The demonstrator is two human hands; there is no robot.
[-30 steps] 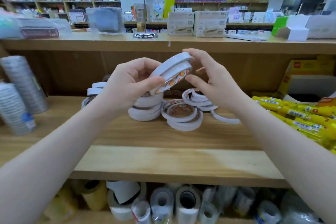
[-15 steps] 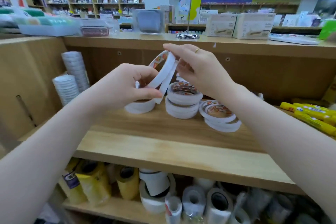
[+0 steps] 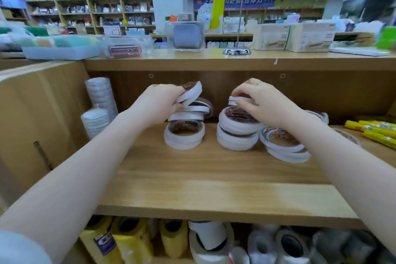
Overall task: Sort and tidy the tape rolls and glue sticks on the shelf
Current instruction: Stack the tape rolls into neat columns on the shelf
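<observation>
Stacking white double-sided tape rolls is the step in hand. Two thin rolls [image 3: 190, 93], tilted, sit pinched in the left hand [image 3: 159, 103] above the left stack [image 3: 184, 133], at 11 o'clock on the wooden shelf [image 3: 214, 178]. At 1 o'clock the right hand [image 3: 263, 105] curls its grip round a thin roll [image 3: 235, 99] atop the middle stack [image 3: 237, 130]. Best level each roll and centre it over its pile before release, lest it slide. Yellow glue sticks [image 3: 375, 130] lie at 3 o'clock.

White tape rolls [image 3: 237, 133] stacked mid-shelf, yellow glue sticks [image 3: 374, 129] far right
</observation>
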